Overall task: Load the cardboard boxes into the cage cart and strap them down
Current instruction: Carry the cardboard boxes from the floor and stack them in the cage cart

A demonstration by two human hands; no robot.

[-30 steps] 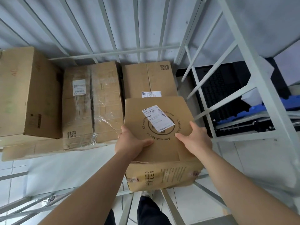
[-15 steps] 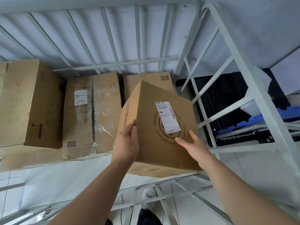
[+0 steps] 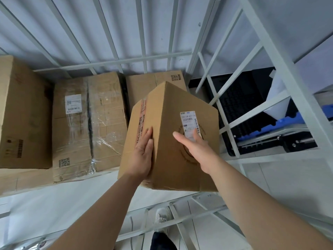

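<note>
View from the head camera, looking down into the cage cart (image 3: 115, 60). The tilted box (image 3: 171, 105), plain cardboard with a white shipping label (image 3: 187, 117) and a round printed mark on its right face, is held between two bare hands inside the cart's open front, one vertical edge turned toward the camera. The left hand (image 3: 143, 156) presses flat on the box's left, taped face, fingers (image 3: 148, 134) straight and close together. The right hand (image 3: 197, 149) lies flat on the labelled face, its fingers straight and spread apart, the tips over the label's lower end and the thumb stretched out to the left. Neither hand curls round the box. Whether the box's lower edge touches the cart floor (image 3: 54, 204) cannot be told.

Directly behind the tilted box, against the rear bars, stands a small box (image 3: 153, 83) bearing a QR code. Left of the tilted box stands a film-wrapped box (image 3: 88, 123), and farther left a large box (image 3: 23, 114). Right of the tilted box, beyond the side bars, lie a black pallet (image 3: 241, 98) and a blue object (image 3: 292, 121). Below the tilted box a shoe (image 3: 162, 216) shows through the front rails.
</note>
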